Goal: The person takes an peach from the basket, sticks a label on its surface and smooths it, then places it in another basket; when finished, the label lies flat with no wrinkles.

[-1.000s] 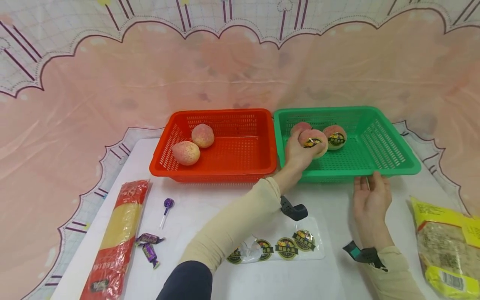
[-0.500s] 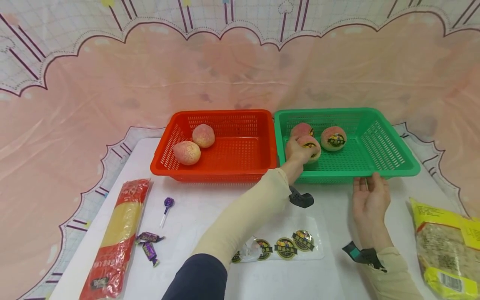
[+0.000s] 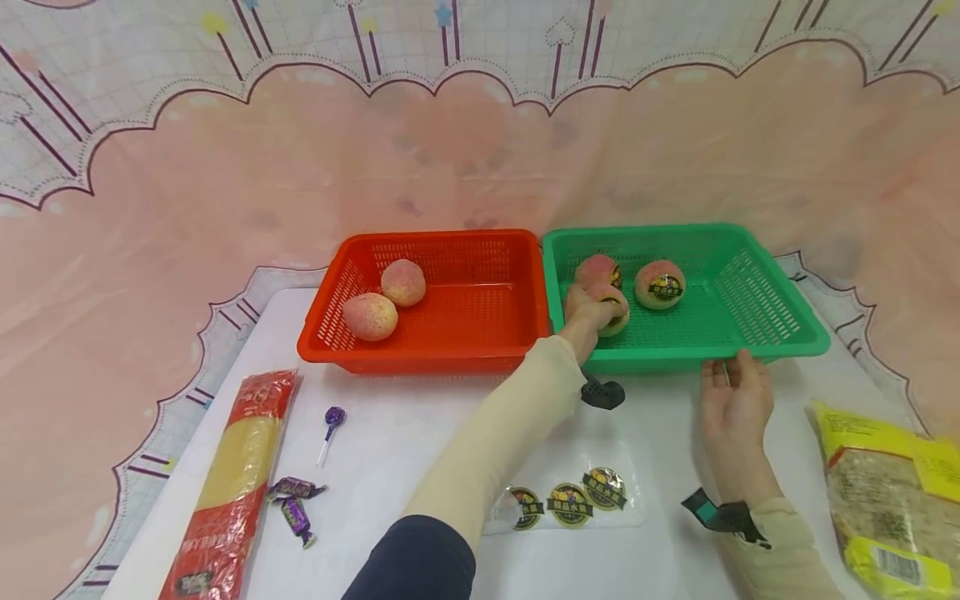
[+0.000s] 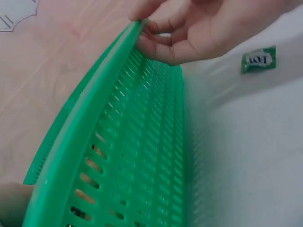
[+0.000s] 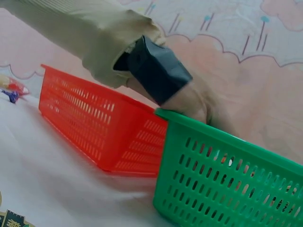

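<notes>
Where the left hand (image 3: 585,318) obscures things, its peach (image 3: 609,295) perhaps touches another peach (image 3: 596,270).

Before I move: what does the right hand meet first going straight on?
The green basket, at its near wall: the right hand grips the rim there and points into that side. Whether the fingertips touch the wall below the rim is hard to tell.

head: high, down-forward | wrist views: close, sideways | shared: green basket (image 3: 675,353)
</notes>
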Available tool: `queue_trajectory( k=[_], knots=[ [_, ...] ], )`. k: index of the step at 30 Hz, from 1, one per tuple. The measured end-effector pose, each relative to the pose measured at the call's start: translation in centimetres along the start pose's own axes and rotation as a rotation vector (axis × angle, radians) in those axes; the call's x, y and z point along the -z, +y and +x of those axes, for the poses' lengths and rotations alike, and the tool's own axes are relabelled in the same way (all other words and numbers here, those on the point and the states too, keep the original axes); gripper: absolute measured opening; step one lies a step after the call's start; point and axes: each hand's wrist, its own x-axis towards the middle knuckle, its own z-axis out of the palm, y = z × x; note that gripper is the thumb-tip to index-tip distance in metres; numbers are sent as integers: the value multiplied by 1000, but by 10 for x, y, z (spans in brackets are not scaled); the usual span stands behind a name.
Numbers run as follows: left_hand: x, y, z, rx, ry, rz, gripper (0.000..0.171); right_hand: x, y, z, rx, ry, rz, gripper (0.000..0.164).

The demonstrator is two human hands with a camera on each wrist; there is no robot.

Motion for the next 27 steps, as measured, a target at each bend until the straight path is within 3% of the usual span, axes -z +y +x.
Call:
queue_trajectory(
  k=[6,9,18,22,27],
  knots=[
    [1,-4,8,19,-21,-38,38,1,4,-2,-13,-53,-4,22],
    [-1,-3,9,40,-37,-64,37,0,3,-2,-6,-60,-8,23],
    [0,-1,6,71,-44,151,65,2,3,-1,-5,-33,-6,26],
    [-1,0,6,79,-70,182,82,1,3,-1,-1,-26,-14,28],
    [-2,-1,6,84,-83,178,88,0,3,-1,-4,-14,-9,29]
  ],
)
